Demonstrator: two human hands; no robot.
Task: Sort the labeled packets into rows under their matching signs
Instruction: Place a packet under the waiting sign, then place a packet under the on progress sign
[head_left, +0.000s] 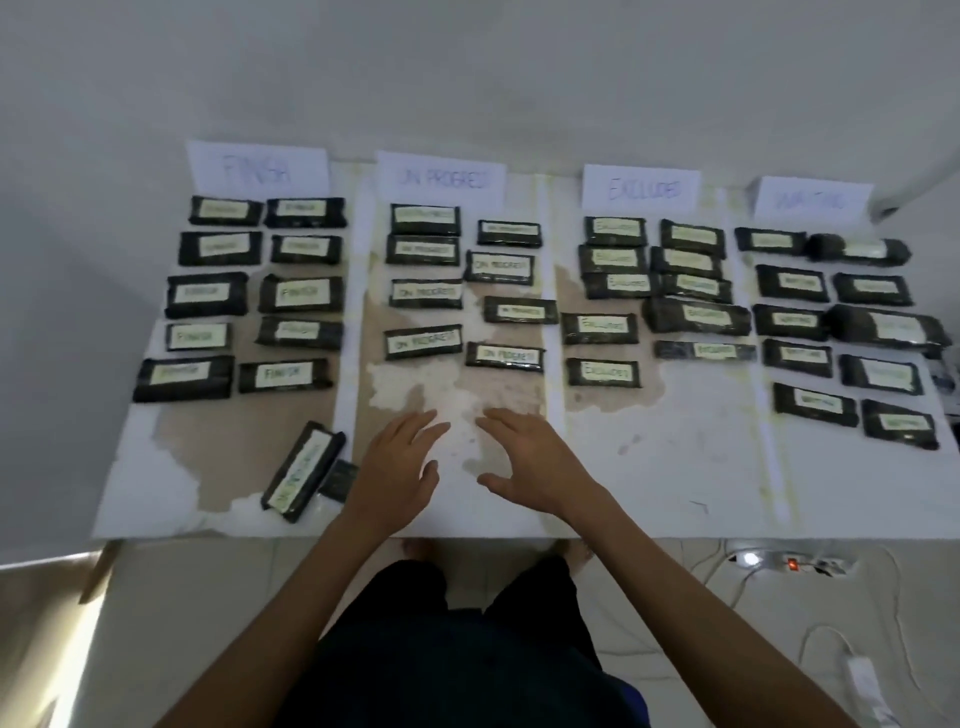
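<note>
Four paper signs stand at the table's far edge: FINISH (258, 167), ON PROGRESS (441, 178), EXCLUDED (642, 187) and WAITING (813, 198). Below each sign lie several black packets with pale labels, in two columns, for example an ON PROGRESS packet (423, 341) and an EXCLUDED packet (602, 372). One labelled packet (303, 470) lies slanted near the front left, apart from the rows, with a small dark piece (340, 480) beside it. My left hand (397, 465) and my right hand (524, 460) hover side by side over the bare front middle, fingers spread, holding nothing.
The white table (675, 467) has worn brown patches and pale strips dividing the four columns. Its front edge runs just before my legs. A power strip (784, 562) and white cables lie on the floor at the right. A wall rises behind the signs.
</note>
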